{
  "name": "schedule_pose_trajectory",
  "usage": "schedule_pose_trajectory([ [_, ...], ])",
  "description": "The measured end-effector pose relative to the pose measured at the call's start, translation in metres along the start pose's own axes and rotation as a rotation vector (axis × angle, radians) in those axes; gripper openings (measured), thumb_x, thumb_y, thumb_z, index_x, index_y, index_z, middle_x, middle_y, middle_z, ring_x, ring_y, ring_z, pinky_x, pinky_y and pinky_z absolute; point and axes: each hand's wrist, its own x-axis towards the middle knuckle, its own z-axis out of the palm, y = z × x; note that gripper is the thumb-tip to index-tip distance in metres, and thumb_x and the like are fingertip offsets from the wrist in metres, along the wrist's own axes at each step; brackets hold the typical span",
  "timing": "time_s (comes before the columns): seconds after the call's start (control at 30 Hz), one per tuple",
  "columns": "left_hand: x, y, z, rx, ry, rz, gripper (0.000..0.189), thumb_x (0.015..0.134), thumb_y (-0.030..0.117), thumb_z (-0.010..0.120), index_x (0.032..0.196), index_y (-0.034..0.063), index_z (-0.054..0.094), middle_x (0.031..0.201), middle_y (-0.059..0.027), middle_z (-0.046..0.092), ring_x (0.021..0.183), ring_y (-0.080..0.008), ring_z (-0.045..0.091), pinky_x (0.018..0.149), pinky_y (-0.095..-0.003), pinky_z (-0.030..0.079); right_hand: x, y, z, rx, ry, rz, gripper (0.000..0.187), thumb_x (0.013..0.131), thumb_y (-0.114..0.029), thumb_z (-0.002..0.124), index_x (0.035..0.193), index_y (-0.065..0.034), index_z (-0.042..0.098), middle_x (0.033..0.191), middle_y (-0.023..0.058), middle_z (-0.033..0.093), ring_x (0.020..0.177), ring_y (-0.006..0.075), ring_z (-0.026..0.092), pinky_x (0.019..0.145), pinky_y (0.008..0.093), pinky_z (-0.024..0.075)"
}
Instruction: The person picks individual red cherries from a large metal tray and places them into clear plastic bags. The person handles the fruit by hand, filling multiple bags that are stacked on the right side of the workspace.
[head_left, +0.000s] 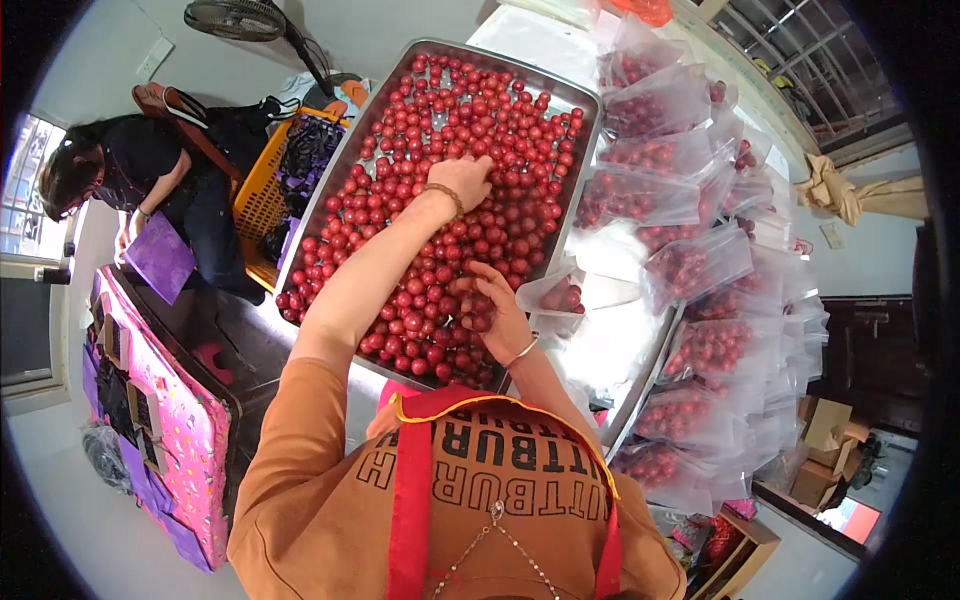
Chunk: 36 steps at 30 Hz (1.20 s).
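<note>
A deep metal tray (589, 142) lies before me, spread with glossy red balls (420, 285), fruit or beads, I cannot tell which. My left hand (466, 184), a beaded bracelet at its wrist, reaches across the tray with bent fingers down among the balls. Whether it grips any is hidden. Nearer my body, my right hand (501, 319) curls its fingers around several balls at the tray's right side. Just right of that hand, a small translucent bag (551, 296) with red balls inside lies by the tray rim.
Many translucent bags (709, 349) of red balls line the table's right side. To the left, a seated person (154, 165) holds a purple sheet (160, 256). Beside that person stands a yellow plastic basket (251, 195), near a fan (236, 19) and a pink-covered board (172, 405).
</note>
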Motion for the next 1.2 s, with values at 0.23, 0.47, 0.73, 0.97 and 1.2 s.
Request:
schedule_pose_trajectory([
  [0.23, -0.025, -0.022, -0.045, -0.271, -0.264, 0.143, 0.028, 0.075, 0.035, 0.062, 0.091, 0.0126, 0.063, 0.084, -0.0122, 0.065, 0.084, -0.0306, 0.062, 0.072, -0.0385, 0.047, -0.001, 0.000, 0.002, 0.053, -0.017, 0.020, 0.031, 0.091, -0.020, 0.049, 0.121, -0.0138, 0.046, 0.100, 0.0050, 0.059, 0.072, 0.0113, 0.054, 0.058, 0.0251, 0.0443],
  [0.47, 0.025, 0.004, -0.007, -0.252, 0.076, 0.044, 0.026, 0.085, 0.034, 0.052, 0.093, 0.0134, 0.065, 0.087, -0.0128, 0.065, 0.085, -0.0296, 0.063, 0.074, -0.0392, 0.049, 0.001, 0.001, 0.008, 0.014, -0.009, 0.061, 0.030, 0.091, -0.019, 0.048, 0.120, -0.0133, 0.046, 0.098, 0.0049, 0.059, 0.071, 0.0119, 0.055, 0.055, 0.0253, 0.0448],
  [0.73, 0.058, 0.045, -0.001, 0.027, -0.046, -0.234, 0.037, 0.079, 0.045, 0.058, 0.089, 0.0102, 0.069, 0.093, -0.0111, 0.067, 0.088, -0.0282, 0.064, 0.073, -0.0407, 0.051, 0.002, 0.002, 0.011, -0.007, 0.011, 0.043, 0.031, 0.090, -0.016, 0.050, 0.120, -0.0119, 0.046, 0.098, 0.0051, 0.058, 0.071, 0.0122, 0.056, 0.052, 0.0239, 0.0447],
  [0.97, 0.048, 0.015, 0.000, -0.525, -0.077, -0.143, 0.032, 0.077, 0.036, 0.065, 0.089, 0.0054, 0.067, 0.081, -0.0075, 0.066, 0.076, -0.0178, 0.062, 0.065, -0.0336, 0.049, 0.002, 0.003, 0.011, -0.003, 0.002, 0.056, 0.031, 0.090, -0.017, 0.049, 0.121, -0.0126, 0.046, 0.098, 0.0048, 0.058, 0.072, 0.0124, 0.056, 0.053, 0.0243, 0.0445],
  [1.2, -0.035, 0.005, -0.039, -1.732, -0.324, -0.127, 0.018, 0.089, 0.017, 0.055, 0.098, 0.0023, 0.058, 0.066, 0.0009, 0.051, 0.057, -0.0071, 0.046, 0.050, -0.0202, 0.034, 0.006, 0.001, 0.008, 0.047, 0.007, 0.032, 0.024, 0.092, -0.027, 0.046, 0.109, -0.0117, 0.051, 0.095, 0.0034, 0.060, 0.074, 0.0118, 0.054, 0.056, 0.0265, 0.0438],
])
